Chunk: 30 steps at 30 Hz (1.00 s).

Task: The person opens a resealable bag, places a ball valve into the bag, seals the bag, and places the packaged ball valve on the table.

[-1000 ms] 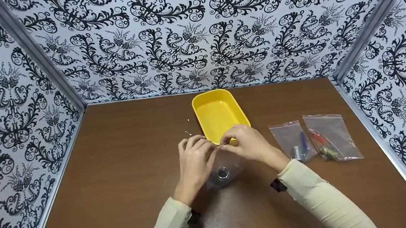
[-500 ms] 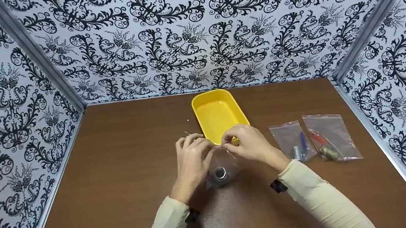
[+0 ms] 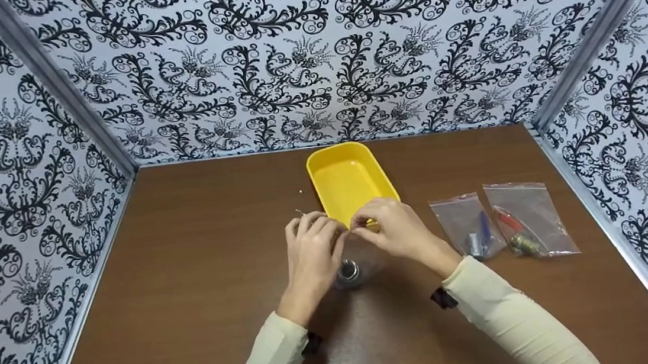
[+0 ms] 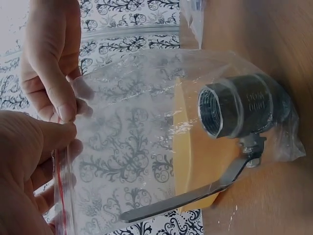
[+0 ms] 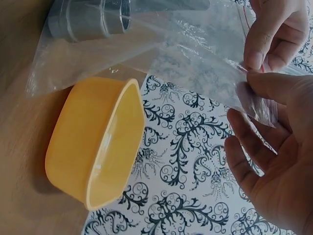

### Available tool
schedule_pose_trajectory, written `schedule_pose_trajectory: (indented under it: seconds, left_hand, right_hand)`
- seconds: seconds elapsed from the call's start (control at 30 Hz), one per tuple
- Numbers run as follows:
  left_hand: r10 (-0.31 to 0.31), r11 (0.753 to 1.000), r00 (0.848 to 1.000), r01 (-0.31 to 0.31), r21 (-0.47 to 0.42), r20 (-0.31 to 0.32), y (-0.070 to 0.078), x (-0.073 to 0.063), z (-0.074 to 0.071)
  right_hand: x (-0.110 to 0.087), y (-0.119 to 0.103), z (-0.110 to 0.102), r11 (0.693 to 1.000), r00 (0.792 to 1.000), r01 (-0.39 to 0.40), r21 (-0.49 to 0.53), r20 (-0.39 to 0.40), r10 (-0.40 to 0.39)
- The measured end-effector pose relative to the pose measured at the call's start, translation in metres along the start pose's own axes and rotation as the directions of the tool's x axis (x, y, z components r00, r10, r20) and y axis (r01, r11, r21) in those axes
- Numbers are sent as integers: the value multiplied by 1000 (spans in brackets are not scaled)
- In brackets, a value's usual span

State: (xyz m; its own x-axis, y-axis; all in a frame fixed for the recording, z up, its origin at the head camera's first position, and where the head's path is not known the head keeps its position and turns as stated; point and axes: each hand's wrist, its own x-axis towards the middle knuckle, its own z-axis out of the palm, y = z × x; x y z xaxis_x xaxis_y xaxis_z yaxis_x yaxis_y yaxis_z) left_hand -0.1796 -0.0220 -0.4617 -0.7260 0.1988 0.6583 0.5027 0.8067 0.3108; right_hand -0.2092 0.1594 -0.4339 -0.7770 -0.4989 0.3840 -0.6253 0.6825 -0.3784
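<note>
A clear zip bag (image 4: pixel 122 122) with a red line along its top hangs between both hands. In it lies a metal ball valve (image 4: pixel 239 105) with a long flat lever, at the bag's lower end near the tabletop. My left hand (image 3: pixel 314 254) pinches the zip edge between thumb and fingers. Close beside it, my right hand (image 3: pixel 397 228) pinches the same edge near the bag's corner, its other fingers loosely bent in the right wrist view. From the head view the valve shows mostly as a round threaded opening below the hands.
Just beyond the hands stands a yellow tray (image 3: pixel 351 185). To the right lie two more zip bags, one with a blue-handled part (image 3: pixel 484 226), the other with a red-handled brass part (image 3: pixel 523 240). Patterned walls (image 3: pixel 312 58) enclose the brown table (image 3: pixel 208 276). Small white specks lie left of the tray.
The hands keep pinching the bag's top edge and have shifted only slightly, ending closer together. The valve in the bag has swung slightly left and away from the person.
</note>
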Motion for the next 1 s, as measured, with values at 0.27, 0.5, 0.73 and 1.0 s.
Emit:
schedule_pose_trajectory:
  seconds: [0.27,0.5,0.73,1.0]
  left_hand:
    - [12,1000,1000,-12,-11,-12,0,-1,2]
    - [19,1000,999,-20,-24,-33,-2,-1,2]
    - [10,1000,999,-10,-10,-42,-2,-3,4]
    - [6,1000,999,-8,-25,-46,0,-3,6]
  right_hand:
    - [-1,3,-6,999,999,-33,27,35,33]
    - [-3,3,-4,1000,1000,-9,-19,-16,9]
    - [-2,-1,-1,999,997,28,-42,-68,-31]
    - [-2,-1,-6,1000,1000,-10,-11,1,10]
